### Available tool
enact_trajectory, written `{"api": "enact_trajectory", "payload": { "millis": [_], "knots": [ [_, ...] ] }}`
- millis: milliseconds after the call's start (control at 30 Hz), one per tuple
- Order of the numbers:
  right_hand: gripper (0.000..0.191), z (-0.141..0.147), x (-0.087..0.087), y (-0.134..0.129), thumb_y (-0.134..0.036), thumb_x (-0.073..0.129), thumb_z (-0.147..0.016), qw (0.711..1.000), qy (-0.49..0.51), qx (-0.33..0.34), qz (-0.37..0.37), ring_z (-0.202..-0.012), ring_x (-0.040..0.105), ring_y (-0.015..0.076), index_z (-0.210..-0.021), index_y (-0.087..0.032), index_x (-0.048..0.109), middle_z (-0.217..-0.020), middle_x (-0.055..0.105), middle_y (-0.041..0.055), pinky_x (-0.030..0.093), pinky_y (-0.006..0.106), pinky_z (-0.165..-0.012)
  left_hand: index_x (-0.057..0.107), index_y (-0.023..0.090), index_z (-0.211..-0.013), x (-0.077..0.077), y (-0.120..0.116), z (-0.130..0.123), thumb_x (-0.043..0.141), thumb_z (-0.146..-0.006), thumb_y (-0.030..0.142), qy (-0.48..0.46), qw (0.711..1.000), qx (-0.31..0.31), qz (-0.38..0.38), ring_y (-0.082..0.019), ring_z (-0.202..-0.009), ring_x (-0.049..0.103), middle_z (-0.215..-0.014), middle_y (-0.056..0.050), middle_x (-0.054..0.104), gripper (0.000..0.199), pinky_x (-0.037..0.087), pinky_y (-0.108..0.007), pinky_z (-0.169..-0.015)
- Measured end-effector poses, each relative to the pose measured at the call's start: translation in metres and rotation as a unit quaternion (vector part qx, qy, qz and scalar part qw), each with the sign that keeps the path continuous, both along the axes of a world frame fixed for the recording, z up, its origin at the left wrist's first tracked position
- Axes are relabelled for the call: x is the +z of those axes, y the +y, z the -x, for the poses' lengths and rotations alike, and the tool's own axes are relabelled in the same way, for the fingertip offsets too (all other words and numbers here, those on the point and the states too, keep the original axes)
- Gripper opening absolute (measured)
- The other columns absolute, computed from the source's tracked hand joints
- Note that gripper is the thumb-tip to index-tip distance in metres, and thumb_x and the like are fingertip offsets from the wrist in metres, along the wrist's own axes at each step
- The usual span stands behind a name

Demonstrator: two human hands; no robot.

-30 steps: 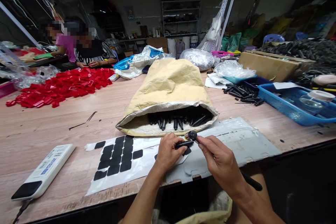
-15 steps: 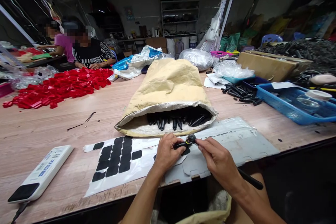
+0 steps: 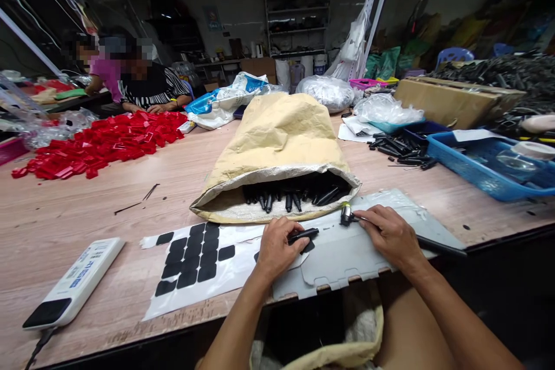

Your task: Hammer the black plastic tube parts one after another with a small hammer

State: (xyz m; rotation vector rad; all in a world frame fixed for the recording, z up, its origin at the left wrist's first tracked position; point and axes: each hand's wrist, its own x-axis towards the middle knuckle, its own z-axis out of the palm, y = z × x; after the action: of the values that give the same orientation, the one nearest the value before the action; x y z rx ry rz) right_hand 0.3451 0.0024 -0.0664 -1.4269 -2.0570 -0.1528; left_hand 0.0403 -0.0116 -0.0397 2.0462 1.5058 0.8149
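Note:
My left hand (image 3: 277,245) is closed around a black tube-shaped piece (image 3: 304,235), whose end points to the right. Below it, a dark square pad (image 3: 309,247) lies on the sheet. Over to the right, my right hand (image 3: 392,235) grips a small hammer (image 3: 346,215) with a metal head and a black handle that runs out behind the wrist. The hammer head is apart from the black piece. Just beyond both hands lies a yellow sack (image 3: 281,133), its mouth facing me, with several similar black pieces (image 3: 288,202) inside.
Under my hands is a grey board (image 3: 368,254). To the left are a white sheet with black squares (image 3: 191,263) and a white power strip (image 3: 76,283). Red pieces (image 3: 104,141) are heaped farther back, near two people. A blue basket (image 3: 481,170) stands right. An open sack (image 3: 333,355) hangs below the edge.
My right hand has moved right with the hammer, taking its head off the black piece. My left hand stays in place, still holding the piece.

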Motion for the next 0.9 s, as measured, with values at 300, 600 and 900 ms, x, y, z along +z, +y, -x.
{"api": "enact_trajectory", "payload": {
  "millis": [300, 600, 900],
  "knots": [
    [0.026, 0.003, -0.002, -0.002, -0.03, 0.055, -0.094, 0.999, -0.014, -0.028, -0.004, -0.088, 0.061, 0.021, -0.112, -0.027, 0.074, -0.092, 0.069, 0.0042, 0.047, 0.034, -0.079, 0.071, 0.026, -0.102, 0.027, -0.071, -0.005, 0.057, -0.098, 0.034, 0.048, 0.983, -0.172, -0.045, -0.025, -0.099, 0.056, -0.105, -0.008, 0.065, 0.017, 0.045, -0.042, -0.089],
    [0.024, 0.004, -0.003, -0.002, -0.029, 0.055, -0.096, 0.999, -0.02, -0.03, -0.01, -0.087, 0.059, 0.0214, -0.112, -0.026, 0.073, -0.091, 0.068, 0.004, 0.045, 0.035, -0.08, 0.067, 0.026, -0.109, 0.021, -0.084, -0.002, 0.071, -0.087, 0.029, 0.051, 0.989, -0.119, -0.072, -0.028, -0.107, 0.056, -0.116, -0.008, 0.065, 0.022, 0.047, -0.044, -0.094],
    [0.024, 0.003, -0.003, -0.001, -0.028, 0.056, -0.096, 1.0, -0.013, -0.023, -0.008, -0.088, 0.059, 0.0206, -0.113, -0.026, 0.073, -0.092, 0.068, 0.0037, 0.045, 0.033, -0.08, 0.072, 0.029, -0.108, 0.033, 0.066, 0.022, 0.049, -0.077, -0.007, 0.266, 0.953, -0.065, -0.129, -0.023, -0.098, 0.055, -0.107, -0.006, 0.059, 0.052, 0.043, -0.033, -0.079]
  ]
}}
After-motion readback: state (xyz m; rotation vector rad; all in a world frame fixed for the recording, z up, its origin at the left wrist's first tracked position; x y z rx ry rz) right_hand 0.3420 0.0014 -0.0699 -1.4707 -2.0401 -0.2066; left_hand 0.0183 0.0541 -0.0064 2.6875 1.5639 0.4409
